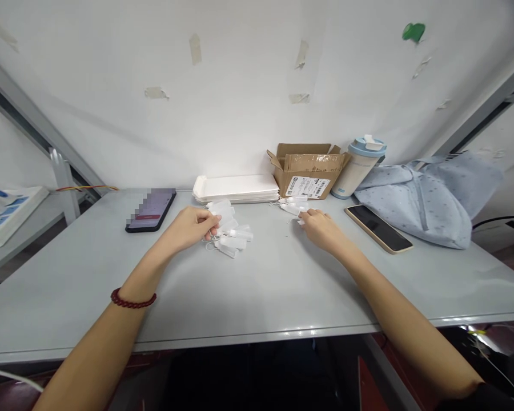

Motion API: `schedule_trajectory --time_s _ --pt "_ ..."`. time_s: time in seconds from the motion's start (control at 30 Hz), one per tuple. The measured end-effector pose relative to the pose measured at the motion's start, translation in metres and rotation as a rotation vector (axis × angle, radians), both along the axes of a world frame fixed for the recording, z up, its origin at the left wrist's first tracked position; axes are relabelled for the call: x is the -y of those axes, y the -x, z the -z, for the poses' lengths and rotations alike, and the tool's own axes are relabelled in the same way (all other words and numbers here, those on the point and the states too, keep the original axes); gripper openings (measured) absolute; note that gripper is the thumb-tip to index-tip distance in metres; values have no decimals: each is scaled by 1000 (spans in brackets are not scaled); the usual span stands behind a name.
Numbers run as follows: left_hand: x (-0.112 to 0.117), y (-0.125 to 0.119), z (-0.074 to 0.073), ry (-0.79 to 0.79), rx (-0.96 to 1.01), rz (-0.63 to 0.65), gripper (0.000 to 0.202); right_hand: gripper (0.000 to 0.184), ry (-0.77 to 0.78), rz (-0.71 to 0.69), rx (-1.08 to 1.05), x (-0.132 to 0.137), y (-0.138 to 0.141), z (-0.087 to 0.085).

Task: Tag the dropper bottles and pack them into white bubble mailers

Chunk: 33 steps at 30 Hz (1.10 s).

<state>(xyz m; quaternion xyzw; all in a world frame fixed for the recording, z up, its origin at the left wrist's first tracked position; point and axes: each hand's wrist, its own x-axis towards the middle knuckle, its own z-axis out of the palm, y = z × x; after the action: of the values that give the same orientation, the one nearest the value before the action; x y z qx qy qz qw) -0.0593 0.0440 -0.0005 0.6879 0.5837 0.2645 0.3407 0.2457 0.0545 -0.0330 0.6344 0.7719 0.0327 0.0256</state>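
Note:
My left hand (195, 224) is closed at the left edge of a loose pile of small translucent white tags with string loops (233, 242). Its thumb and forefinger pinch together at one of these tags. Farther right, my right hand (321, 228) has its fingers curled down on a smaller group of the same tags (293, 201), in front of the cardboard box. The fingertips press on a tag there, partly covering it. A stack of flat white boxes or envelopes (237, 188) lies just behind the two groups.
An open cardboard box (310, 171) stands against the wall, beside a tilted cream tumbler with a blue lid (360, 165). A light blue cloth bag (415, 200) and a phone (379, 228) lie at the right. Another phone (152, 211) lies at the left on the grey table (257, 302).

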Motion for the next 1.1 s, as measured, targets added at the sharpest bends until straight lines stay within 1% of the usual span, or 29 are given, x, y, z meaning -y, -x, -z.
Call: schedule_trajectory --time_s 0.13,0.2,0.3,0.4,0.5,0.6,0.7,0.83,0.97,1.1 --pt "4 -6 -1 -22 12 21 35 26 19 -71 -64 3 3 -2" --pt "7 -10 -2 -35 33 23 36 25 7 -120 -138 5 5 -2" --pt "12 -17 -5 -58 93 41 36 23 -48 -212 -343 10 9 1" --pt "18 -24 -6 -59 157 91 35 19 -125 -322 -532 15 13 4" --pt "21 -31 -4 -10 196 142 30 16 -192 -457 -667 22 21 4" --pt "23 -38 -1 98 217 171 26 16 -218 -558 -744 31 30 2" --pt "25 -43 1 188 241 210 28 16 -224 -591 -787 37 36 0" --pt "27 -47 1 220 264 261 27 16 -236 -605 -813 41 39 0" --pt "27 -46 0 196 308 255 22 17 -223 -603 -804 41 39 0" --pt "26 -42 -3 123 387 189 22 19 -178 -585 -734 41 39 -2"
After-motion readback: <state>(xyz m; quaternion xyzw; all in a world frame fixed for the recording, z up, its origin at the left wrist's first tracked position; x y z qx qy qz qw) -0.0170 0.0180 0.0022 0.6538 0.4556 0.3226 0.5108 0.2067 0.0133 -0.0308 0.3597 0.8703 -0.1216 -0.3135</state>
